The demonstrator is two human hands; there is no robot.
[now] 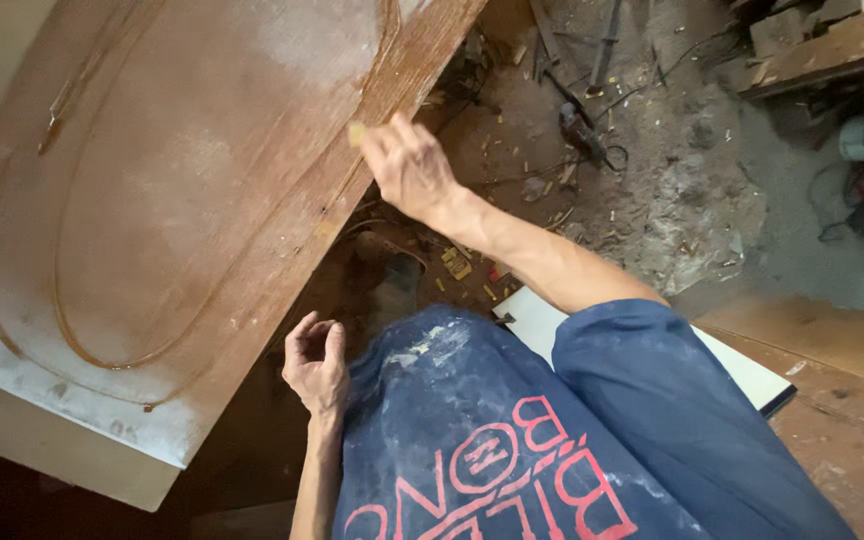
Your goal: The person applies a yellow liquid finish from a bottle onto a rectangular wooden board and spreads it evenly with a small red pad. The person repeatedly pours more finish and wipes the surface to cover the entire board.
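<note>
Panel (182,200): brown wood, oval groove, dusty. Right hand (407,165) pressed at panel's right edge, small tan pad (356,132) pinched in fingertips. Left hand (314,362) held just below panel's lower edge, loosely curled, nothing gripped.

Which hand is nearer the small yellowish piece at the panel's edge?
Right hand pinches the piece against the wooden panel; left hand hangs curled below, apart.
</note>
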